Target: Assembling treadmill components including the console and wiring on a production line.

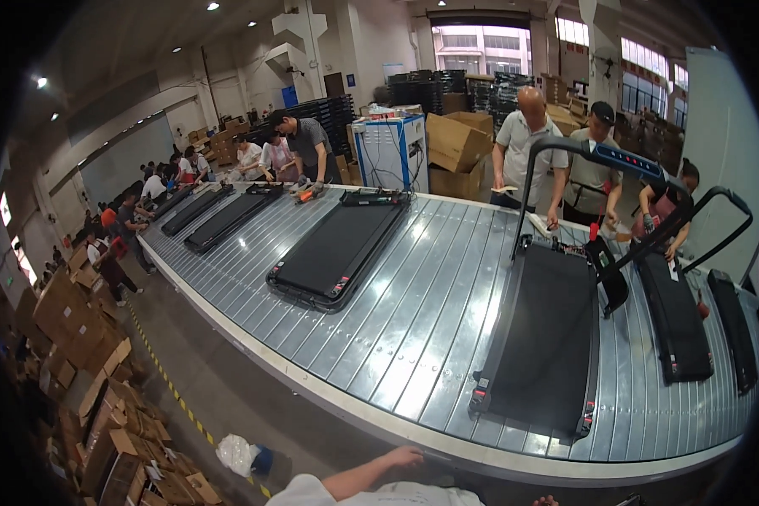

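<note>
My left hand (405,456) is low in the view, just off the near white edge of the conveyor (337,396). Its fingers look loosely curled, and nothing shows in them. Only a few fingers of my right hand (546,501) rise over the lower border; most of it is cut off. Nearest to my hands on the metal slats lies a black treadmill (540,346) with its handrail raised and a lit console (628,160). Another treadmill (337,253), flat and without a raised rail, rests farther left.
Across the conveyor stand several people, one in a white shirt (527,135) beside one in a cap (594,169). More treadmills (670,320) line the right end. A blue-white cabinet (392,152) stands behind. Cardboard (135,438) and a plastic bag (238,454) lie at left.
</note>
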{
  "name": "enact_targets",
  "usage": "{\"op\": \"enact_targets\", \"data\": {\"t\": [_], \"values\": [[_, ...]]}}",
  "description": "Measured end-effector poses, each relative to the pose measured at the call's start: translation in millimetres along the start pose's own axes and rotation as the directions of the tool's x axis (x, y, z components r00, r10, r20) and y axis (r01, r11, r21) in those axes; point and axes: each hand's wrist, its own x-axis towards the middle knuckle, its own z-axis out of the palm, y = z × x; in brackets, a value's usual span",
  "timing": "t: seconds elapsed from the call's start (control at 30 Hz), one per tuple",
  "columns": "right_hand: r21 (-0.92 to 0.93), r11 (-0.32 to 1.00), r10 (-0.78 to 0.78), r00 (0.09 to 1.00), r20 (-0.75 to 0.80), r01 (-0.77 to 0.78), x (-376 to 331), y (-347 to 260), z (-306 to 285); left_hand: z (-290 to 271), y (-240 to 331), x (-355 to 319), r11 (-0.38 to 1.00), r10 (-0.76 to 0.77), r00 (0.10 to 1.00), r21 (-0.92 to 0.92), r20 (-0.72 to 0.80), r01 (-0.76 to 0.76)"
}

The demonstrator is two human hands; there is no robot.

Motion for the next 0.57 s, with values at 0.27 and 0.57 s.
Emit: {"op": "enact_targets", "data": {"t": [0.27,0.57], "values": [[-0.404,0.389,0.699,0.020,0.715,0.828,-153,71,161,60,44,-15,0.682,0.137,0.974,-0.731,0.183,0.041],[0.078,0.127,0.656,-0.142,0.741,0.989,-95,20,398,-26,-106,-32,0.571,-0.295,0.739,-0.732,-0.606,-0.373]]}}
